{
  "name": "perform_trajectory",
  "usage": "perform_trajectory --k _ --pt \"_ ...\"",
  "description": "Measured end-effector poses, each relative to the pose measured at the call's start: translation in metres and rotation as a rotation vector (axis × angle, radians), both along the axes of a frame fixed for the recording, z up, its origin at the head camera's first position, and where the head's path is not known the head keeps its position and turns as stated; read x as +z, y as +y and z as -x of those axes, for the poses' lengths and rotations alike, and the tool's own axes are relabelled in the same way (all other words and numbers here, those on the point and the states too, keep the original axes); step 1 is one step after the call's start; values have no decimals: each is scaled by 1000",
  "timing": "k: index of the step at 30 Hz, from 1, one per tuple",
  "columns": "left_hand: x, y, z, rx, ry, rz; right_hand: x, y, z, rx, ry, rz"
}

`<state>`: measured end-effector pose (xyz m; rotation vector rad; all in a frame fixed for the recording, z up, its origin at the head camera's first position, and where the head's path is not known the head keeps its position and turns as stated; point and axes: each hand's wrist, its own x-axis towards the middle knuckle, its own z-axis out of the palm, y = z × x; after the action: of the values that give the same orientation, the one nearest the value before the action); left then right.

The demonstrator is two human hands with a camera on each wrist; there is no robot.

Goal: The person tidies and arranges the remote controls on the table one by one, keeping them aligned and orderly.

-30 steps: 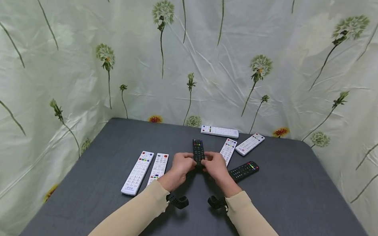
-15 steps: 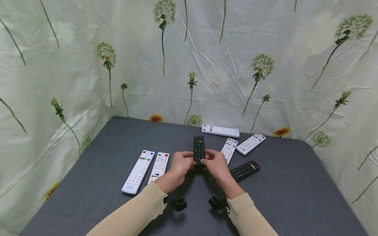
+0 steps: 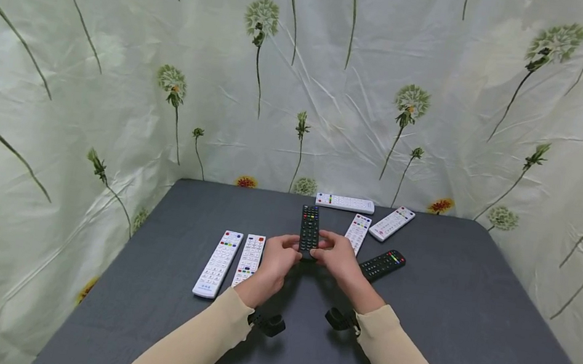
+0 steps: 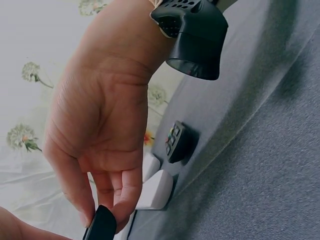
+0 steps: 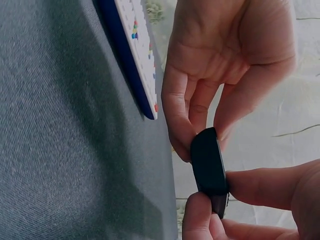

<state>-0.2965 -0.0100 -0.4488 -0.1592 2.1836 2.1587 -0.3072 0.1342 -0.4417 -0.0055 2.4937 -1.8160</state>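
A black remote control (image 3: 309, 229) is held just above the table, tilted with its far end raised. My left hand (image 3: 277, 259) pinches its near left side, and my right hand (image 3: 337, 260) pinches its near right side. In the right wrist view, fingers and thumbs of both hands hold the black remote control (image 5: 207, 162), seen end-on. The left wrist view shows my right hand (image 4: 102, 120) with the end of the remote control (image 4: 102, 224) between thumb and fingers; only part of my left hand (image 4: 22, 231) shows there.
Two white remotes, the outer (image 3: 218, 264) and inner (image 3: 249, 260), lie left of my hands. A second black remote (image 3: 383, 265) lies to the right. Several white remotes, including one along the back edge (image 3: 345, 203), lie farther back on the grey table (image 3: 450, 329).
The black remote has been lifted and its far end tipped up, so its button face shows more fully. Both hands keep their hold; the head view has shifted slightly.
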Motion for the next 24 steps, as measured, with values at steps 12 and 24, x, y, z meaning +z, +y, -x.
perform_trajectory --k 12,24 --pt "6 -10 -20 -5 20 14 10 0 -17 74 -73 103" --pt "-3 -22 -40 -14 43 61 30 -13 -50 208 -87 107"
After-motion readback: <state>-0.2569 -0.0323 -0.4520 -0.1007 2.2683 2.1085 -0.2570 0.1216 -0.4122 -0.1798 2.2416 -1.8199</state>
